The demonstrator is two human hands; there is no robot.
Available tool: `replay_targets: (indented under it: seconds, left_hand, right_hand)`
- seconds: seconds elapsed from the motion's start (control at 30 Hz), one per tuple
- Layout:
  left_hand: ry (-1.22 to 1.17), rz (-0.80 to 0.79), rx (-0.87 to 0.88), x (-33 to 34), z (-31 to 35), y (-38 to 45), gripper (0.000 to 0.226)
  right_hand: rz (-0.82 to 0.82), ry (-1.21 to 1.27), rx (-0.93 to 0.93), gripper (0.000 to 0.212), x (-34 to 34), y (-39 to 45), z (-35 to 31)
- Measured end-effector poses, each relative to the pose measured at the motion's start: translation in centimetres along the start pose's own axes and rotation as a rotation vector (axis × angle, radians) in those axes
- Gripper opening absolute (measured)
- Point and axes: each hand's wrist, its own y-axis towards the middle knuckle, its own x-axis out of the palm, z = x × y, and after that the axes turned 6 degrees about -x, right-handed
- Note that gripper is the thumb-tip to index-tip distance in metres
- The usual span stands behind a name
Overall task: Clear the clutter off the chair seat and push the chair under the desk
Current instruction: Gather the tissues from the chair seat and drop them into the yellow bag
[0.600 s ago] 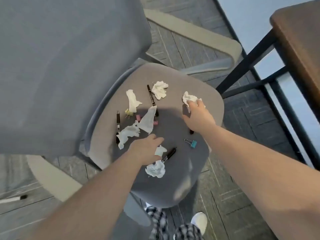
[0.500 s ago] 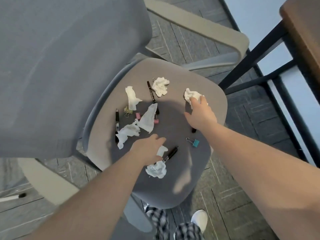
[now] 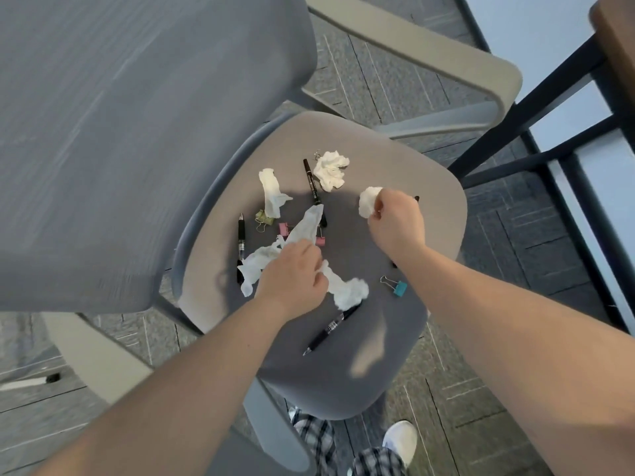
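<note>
While both bare forearms reached down over the chair seat (image 3: pixel 429 214), each hand was clenched on soft white paper. The right hand (image 3: pixel 395 221) had its grip closed on a small crumpled tissue ball (image 3: pixel 369 201), lifted near the seat's far right side. The left hand (image 3: pixel 292 273) grasped a twisted tissue wad (image 3: pixel 348 290) that trailed out from the fist to the right, while its knuckles lay against a flat, wrinkled tissue sheet (image 3: pixel 261 266).

The seat was a smooth, rounded-square pad of grey fabric, with a ribbed grey mesh backrest (image 3: pixel 137 132) rising at left and curved beige plastic armrests (image 3: pixel 446 56) on either side. A table (image 3: pixel 615 46) with a brown wooden top and black metal legs stood at the upper right, apart from the chair.

Six tissues could be counted: the two in the hands, the flat sheet, a long folded strip (image 3: pixel 307 225), a narrow twisted piece (image 3: pixel 271 195), and a ruffled ball (image 3: pixel 330 170). At least three slim black pens lay loose: one marker (image 3: pixel 312 182) beside the ruffled ball, one pen (image 3: pixel 241 238) at the left edge, one clicker pen (image 3: pixel 331 328) nearest the front. A dark tip showed just behind the right hand; what it belonged to could not be told. Small binder clips were scattered among them: one teal (image 3: pixel 398 288), two pink (image 3: pixel 284 229), one olive (image 3: pixel 264 218), and a silvery wire bit by the ruffled ball.

The floor was grey patterned carpet tile (image 3: pixel 515 255).
</note>
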Motion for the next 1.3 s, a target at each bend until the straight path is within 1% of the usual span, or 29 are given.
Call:
replay_targets:
  seconds: [0.07,0.1,0.17,0.23,0.37,0.43,0.5,0.57,0.6,0.63,0.67,0.73,0.8,0.87,0.97,1.03,1.07,1.13,1.17,1.2,1.3]
  left_hand:
    - [-0.113,0.046,-0.070,-1.5,-0.3,-0.1,0.008]
    - [-0.153,0.060,-0.128,-2.4,-0.4,-0.1,0.008]
    - [-0.185,0.081,-0.277,-3.7,-1.0,0.0,0.006]
    - [-0.181,0.101,-0.369,-4.4,-1.9,0.0,0.013]
    - [-0.107,0.125,-0.403,-4.1,-4.2,0.1,0.025]
    - [-0.062,0.084,-0.397,-3.4,-5.1,0.4,0.033]
    - [-0.040,0.027,-0.377,-2.7,-5.7,0.7,0.050]
    - [0.009,-0.039,-0.358,-2.1,-6.2,1.1,0.065]
    - [0.047,-0.074,-0.356,-1.8,-6.5,1.3,0.066]
    - [0.087,-0.102,-0.351,-1.5,-6.8,1.5,0.062]
    - [0.115,-0.111,-0.340,-1.3,-7.0,1.7,0.052]
    - [0.115,-0.067,-0.309,-1.2,-7.3,1.9,0.031]
    - [0.084,-0.001,-0.287,-1.5,-7.1,2.0,0.020]
    - [0.059,0.052,-0.280,-2.4,-6.5,2.1,0.018]
    - [0.052,0.133,-0.282,-4.1,-5.1,2.4,0.023]
    - [0.085,0.184,-0.277,-5.3,-4.5,3.0,0.020]
    - [0.085,0.202,-0.275,-5.9,-4.2,3.5,0.018]
    - [0.036,0.232,-0.289,-6.7,-3.7,4.7,0.013]
    - [-0.007,0.235,-0.312,-6.9,-3.4,5.4,0.015]
    - [-0.052,0.224,-0.340,-7.2,-3.2,6.2,0.023]
    - [-0.108,0.139,-0.389,-7.3,-3.2,8.4,0.040]
  right_hand:
    - [-0.006,0.094,-0.034,0.006,-0.1,-0.1,-1.6]
    - [-0.030,0.138,-0.042,0.007,0.0,-0.2,-2.4]
    - [-0.091,0.204,-0.041,0.015,0.0,-0.4,-4.0]
    - [-0.133,0.204,-0.029,0.017,0.3,-0.6,-5.4]
    - [-0.293,0.196,-0.011,0.032,2.5,-0.6,-7.1]
    - [-0.387,0.136,-0.023,0.044,4.1,-0.5,-7.1]
    - [-0.460,0.052,-0.042,0.055,5.5,-0.4,-7.0]
    - [-0.479,0.017,-0.029,0.060,6.4,-0.4,-6.9]
    - [-0.481,0.008,-0.015,0.060,6.8,-0.4,-6.9]
    - [-0.480,0.001,-0.003,0.058,7.1,-0.5,-6.8]
    - [-0.472,-0.004,0.010,0.054,7.4,-0.5,-6.8]
    - [-0.432,-0.004,0.023,0.038,7.7,-0.5,-6.6]
    - [-0.385,0.011,-0.005,0.023,7.6,-0.6,-6.4]
    - [-0.350,0.053,-0.046,0.016,6.9,-0.5,-6.4]
    - [-0.268,0.113,-0.061,0.004,4.9,0.3,-6.9]
    - [-0.194,0.154,-0.027,0.003,3.7,1.1,-7.1]
    - [-0.154,0.182,0.005,0.007,3.2,1.7,-7.2]
    - [-0.091,0.232,0.077,0.022,2.4,2.7,-7.0]
    - [-0.075,0.226,0.096,0.029,2.1,3.3,-7.0]
    - [-0.070,0.204,0.101,0.033,1.9,3.8,-6.9]
    - [-0.063,0.159,0.096,0.038,1.9,5.3,-6.3]
